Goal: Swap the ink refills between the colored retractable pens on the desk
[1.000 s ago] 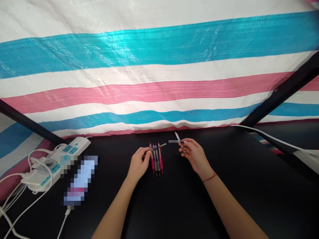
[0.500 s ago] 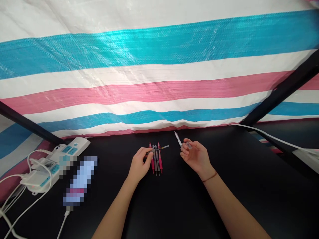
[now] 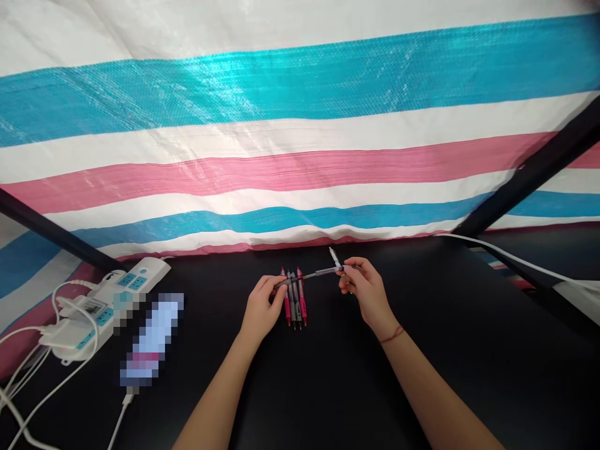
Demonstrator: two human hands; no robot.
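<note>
My left hand (image 3: 263, 306) pinches the dark grip section (image 3: 283, 283) of a pen taken apart, and a thin refill (image 3: 308, 275) sticks out of it to the right. Between the fingertips of my right hand (image 3: 369, 290) is the clear greyish upper barrel (image 3: 326, 272) of that pen. Its open end meets the refill and seems to sit around the refill's tip. Beneath my left fingers several pens lie side by side, grey ones (image 3: 295, 307) between pink ones (image 3: 302, 307). A white pen (image 3: 333, 254) lies just behind my right fingers, partly hidden by them.
To the left, a white power strip (image 3: 135, 281) with plugs and cables rests on the black tabletop (image 3: 300, 387) near a blurred phone (image 3: 152, 340) on a charging cable. Striped sheeting (image 3: 300, 172) hangs behind, between dark frame bars (image 3: 525, 169). A white cable (image 3: 510, 251) crosses at right.
My right hand has turned and moved left, bringing the upper barrel from an upward tilt into line with the refill. My left hand has stayed in place with the grip section.
</note>
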